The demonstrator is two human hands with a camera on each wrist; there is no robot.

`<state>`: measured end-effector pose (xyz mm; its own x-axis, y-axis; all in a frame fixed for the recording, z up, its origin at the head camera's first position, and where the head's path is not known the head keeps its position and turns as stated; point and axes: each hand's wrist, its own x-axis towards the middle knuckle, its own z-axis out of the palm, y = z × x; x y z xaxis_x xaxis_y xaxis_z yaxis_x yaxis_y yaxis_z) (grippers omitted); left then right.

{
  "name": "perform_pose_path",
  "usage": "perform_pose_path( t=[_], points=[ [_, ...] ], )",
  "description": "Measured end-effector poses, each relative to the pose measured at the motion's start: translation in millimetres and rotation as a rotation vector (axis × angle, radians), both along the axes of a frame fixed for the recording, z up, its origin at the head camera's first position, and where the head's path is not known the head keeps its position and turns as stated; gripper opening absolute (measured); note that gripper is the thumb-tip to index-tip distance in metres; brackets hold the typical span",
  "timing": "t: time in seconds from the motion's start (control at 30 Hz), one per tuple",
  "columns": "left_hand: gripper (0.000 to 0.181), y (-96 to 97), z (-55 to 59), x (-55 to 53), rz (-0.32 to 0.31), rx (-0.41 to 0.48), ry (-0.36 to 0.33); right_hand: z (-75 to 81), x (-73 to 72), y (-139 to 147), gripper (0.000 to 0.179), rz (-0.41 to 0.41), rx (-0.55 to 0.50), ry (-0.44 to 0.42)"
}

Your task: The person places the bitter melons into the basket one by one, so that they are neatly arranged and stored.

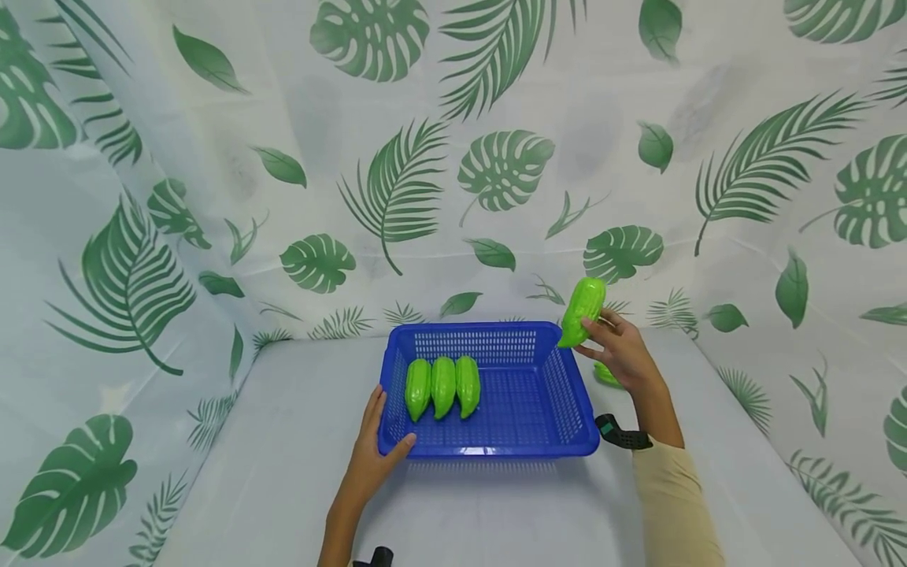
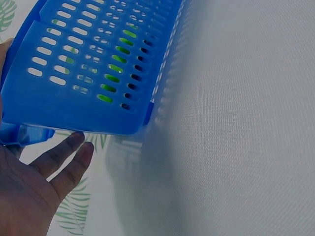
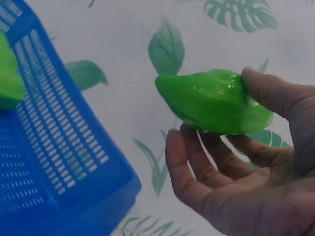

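Observation:
My right hand (image 1: 623, 354) pinches a bright green, ridged toy bitter melon (image 1: 584, 311) between thumb and fingers, raised over the right rim of a blue plastic basket (image 1: 510, 450). Seen from the right wrist, the melon (image 3: 216, 102) points its tapered end away from the palm. Three similar bitter melons (image 1: 443, 386) lie side by side in the left half of the basket. At the basket's front left corner, my left hand (image 1: 372, 453) holds the rim, thumb at the front and fingers along the left side. Two fingers (image 2: 74, 167) extend past the basket in the left wrist view.
Another green piece (image 1: 606, 375) lies on the white tabletop (image 1: 283, 441) right of the basket, partly hidden behind my right hand. A leaf-printed white cloth (image 1: 439, 189) hangs behind and along both sides. The basket has slotted walls and a raised rim.

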<state>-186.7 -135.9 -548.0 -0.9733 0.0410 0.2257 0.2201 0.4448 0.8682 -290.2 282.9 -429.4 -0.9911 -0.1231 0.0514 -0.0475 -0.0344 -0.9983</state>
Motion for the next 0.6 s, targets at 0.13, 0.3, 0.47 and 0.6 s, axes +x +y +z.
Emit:
perform_pose_path(
  t=[0.13,0.3,0.47,0.6],
  points=[
    [0.09,-0.4,-0.4,-0.8,0.003,-0.001,-0.003,2.0,-6.1,-14,0.075,0.017,0.078,-0.056],
    [0.089,-0.3,-2.4,-1.0,0.01,0.0,-0.001,0.3,-16.1,-31,0.079,0.057,0.132,-0.15],
    [0.089,0.0,-1.4,-0.6,0.008,0.001,-0.009,-3.7,-25.2,-45,0.08,0.118,0.188,-0.212],
    [0.09,-0.1,-0.8,-0.3,0.007,-0.002,-0.014,-5.9,-31.6,-57,0.082,0.162,0.263,-0.258]
  ],
)
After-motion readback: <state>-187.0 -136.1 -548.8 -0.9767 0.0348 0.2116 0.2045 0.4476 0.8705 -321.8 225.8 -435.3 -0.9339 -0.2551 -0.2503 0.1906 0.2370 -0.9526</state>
